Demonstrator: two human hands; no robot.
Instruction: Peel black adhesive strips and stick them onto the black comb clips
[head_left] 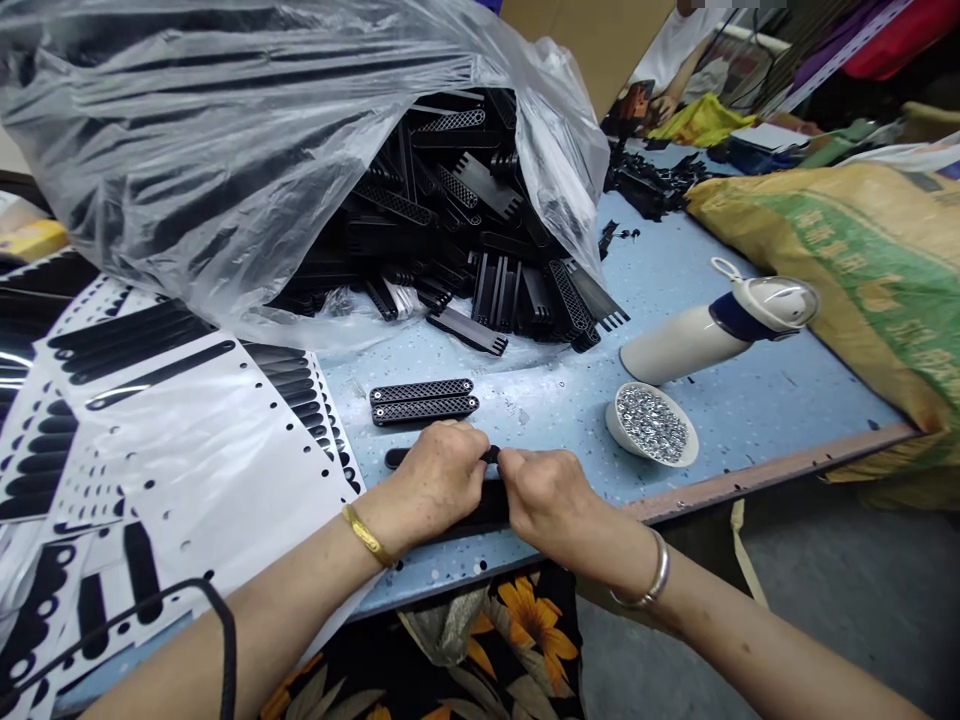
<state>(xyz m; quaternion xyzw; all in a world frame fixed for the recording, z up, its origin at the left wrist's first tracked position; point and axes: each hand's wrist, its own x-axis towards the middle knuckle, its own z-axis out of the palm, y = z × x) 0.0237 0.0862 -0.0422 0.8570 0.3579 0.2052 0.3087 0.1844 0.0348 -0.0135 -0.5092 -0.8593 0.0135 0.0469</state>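
Observation:
Close together at the table's near edge, both my hands are closed on a small black strip (pixel 491 455). My left hand (pixel 439 475) pinches its left part, with the fingertips hidden. My right hand (pixel 551 495) grips the right end between thumb and curled fingers. A flat black bar end (pixel 396 458) sticks out left of my left hand. Beneath my fingers lies a wider black piece (pixel 491 505), mostly covered. Just beyond, a pair of black lattice-patterned handles (pixel 424 400) lies side by side, with silvery rivets at the ends.
A clear plastic bag (pixel 247 130) spills black handles and toothed comb pieces (pixel 487 185). White sheets with black strips (pixel 247 430) cover the left. To the right are a bowl of small metal parts (pixel 651 425), a tilted bottle (pixel 679 345) and a yellow sack (pixel 862 230). Another person's hand (pixel 664 107) shows far back.

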